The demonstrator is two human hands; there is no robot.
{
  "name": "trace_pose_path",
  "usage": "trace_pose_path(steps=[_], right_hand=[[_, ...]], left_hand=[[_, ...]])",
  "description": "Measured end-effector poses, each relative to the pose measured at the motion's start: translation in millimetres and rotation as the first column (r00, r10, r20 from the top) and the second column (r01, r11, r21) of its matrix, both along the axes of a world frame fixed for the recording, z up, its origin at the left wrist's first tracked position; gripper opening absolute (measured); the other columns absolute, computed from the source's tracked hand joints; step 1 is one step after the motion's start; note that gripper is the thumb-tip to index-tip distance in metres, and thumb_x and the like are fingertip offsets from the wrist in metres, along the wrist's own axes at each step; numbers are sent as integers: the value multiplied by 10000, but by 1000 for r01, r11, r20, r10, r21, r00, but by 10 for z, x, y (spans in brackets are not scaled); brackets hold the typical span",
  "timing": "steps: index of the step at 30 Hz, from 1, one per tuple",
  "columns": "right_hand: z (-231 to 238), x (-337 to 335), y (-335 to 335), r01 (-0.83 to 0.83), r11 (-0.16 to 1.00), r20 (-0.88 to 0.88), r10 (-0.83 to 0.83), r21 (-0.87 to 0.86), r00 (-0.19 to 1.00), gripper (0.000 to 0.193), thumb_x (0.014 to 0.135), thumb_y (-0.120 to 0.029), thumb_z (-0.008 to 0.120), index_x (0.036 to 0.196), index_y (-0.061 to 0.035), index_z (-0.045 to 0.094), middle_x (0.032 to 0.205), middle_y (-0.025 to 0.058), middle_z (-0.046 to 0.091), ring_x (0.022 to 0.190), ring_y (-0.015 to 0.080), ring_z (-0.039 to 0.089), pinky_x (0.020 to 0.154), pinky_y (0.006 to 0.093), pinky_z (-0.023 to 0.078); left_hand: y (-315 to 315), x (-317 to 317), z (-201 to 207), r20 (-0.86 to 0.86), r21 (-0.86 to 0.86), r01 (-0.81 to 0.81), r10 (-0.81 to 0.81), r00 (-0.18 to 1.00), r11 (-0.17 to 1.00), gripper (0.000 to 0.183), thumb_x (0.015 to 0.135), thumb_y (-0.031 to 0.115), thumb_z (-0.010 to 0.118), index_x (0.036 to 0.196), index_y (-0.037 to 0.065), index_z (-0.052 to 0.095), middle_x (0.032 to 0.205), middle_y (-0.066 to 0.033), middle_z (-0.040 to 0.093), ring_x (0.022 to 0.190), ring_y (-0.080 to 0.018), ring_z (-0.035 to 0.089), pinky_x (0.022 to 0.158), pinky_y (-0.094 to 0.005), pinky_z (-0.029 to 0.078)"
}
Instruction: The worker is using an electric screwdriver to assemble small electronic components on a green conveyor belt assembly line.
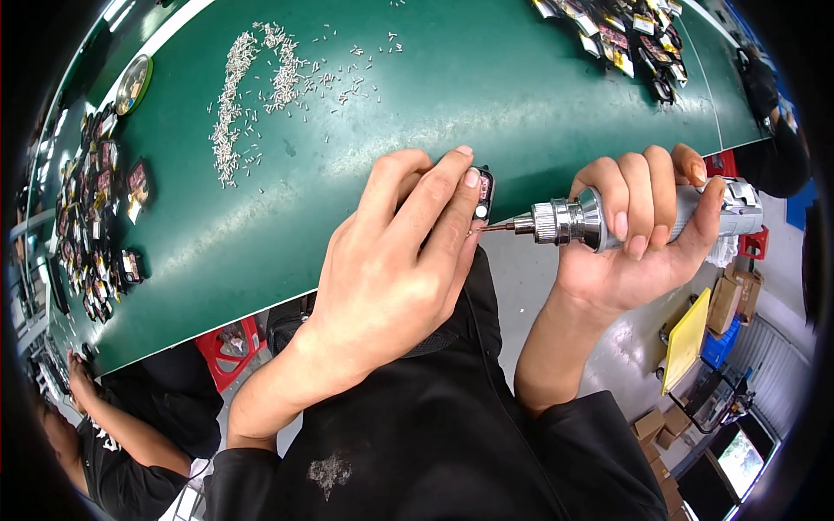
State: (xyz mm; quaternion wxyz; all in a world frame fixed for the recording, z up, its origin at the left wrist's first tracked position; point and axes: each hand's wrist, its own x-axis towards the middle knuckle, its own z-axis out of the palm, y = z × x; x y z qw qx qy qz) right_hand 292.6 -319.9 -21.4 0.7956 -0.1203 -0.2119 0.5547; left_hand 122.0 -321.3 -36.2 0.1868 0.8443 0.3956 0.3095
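My left hand (395, 247) is closed around a small black electronic device (486, 193), mostly hidden behind the fingers. A reddish patch and a round white spot show on its visible end. My right hand (638, 221) grips a silver electric screwdriver (569, 220), held nearly level with its bit pointing left. The thin tip of the bit meets the lower end of the device, right by my left fingertips. Whether a screw sits at the tip is too small to tell. Both hands are at the near edge of the green table (347, 200).
Loose small screws (230, 113) lie scattered at the far left of the table. Piles of small black devices stand at the left (91, 217) and far right (625, 39). A round dish (134, 84) is at the left edge. Another person (130, 434) sits at lower left.
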Motion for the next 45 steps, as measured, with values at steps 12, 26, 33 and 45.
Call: trace_pose_path(steps=[12, 26, 33, 45], right_hand=[[-2, -26, 6, -19, 1000, 37, 19, -3, 999, 220, 942, -252, 505, 896, -41, 546, 497, -36, 371, 389, 71, 337, 432, 235, 332], [120, 12, 163, -313, 941, 369, 248, 130, 896, 283, 992, -300, 364, 993, -63, 519, 530, -24, 393, 420, 82, 378, 488, 258, 372], [113, 68, 153, -277, 953, 350, 220, 123, 911, 261, 989, -288, 383, 984, -60, 510, 529, -21, 393, 417, 82, 373, 482, 255, 364], [124, 182, 243, -140, 986, 441, 85, 94, 894, 239, 969, -244, 409, 968, -48, 545, 527, -22, 390, 427, 85, 367, 481, 260, 354]], left_hand=[[-5, -2, -6, -12, 4, 4, -4, 1000, 1000, 420, 610, -68, 685, 1026, -38, 636, 1151, -109, 593, 890, -295, 543, 736, -364, 489], [-13, -10, 10, -28, -13, 7, -7, 1000, 1000, 491, 562, -67, 684, 1048, -37, 629, 1159, -111, 584, 899, -298, 540, 752, -370, 489], [4, -23, 99, -50, -91, 50, -55, 997, 995, 511, 566, 2, 730, 1061, -39, 612, 1186, -111, 569, 934, -305, 528, 763, -378, 486], [26, -14, 2, -97, 24, 58, -55, 994, 998, 554, 508, -7, 737, 1045, -58, 612, 1163, -115, 581, 930, -282, 537, 726, -351, 511]])
